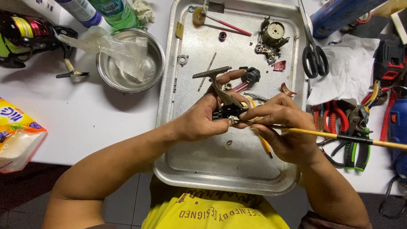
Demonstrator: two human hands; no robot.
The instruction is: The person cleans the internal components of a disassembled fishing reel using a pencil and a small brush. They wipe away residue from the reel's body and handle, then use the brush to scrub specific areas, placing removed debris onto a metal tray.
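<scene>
While held over the metal tray (pixel 169 106), left hand (pixel 203 121) grip closed on fishing-reel body (pixel 227 106); right hand (pixel 282 127) pinching thin yellow-handled brush (pixel 339 136) against it.

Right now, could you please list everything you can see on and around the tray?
tray: one, silver, centre
reel body: one, dark, in left hand, over tray
brush: one, yellow handle, in right hand
small parts: several, metal, tray's far end
bowl: one, steel, left of tray, clear bag inside
scissors: one, black handles, right of tray
pliers: several, red and green, right
packet: one, orange, far left
hands: left, right, over tray
</scene>
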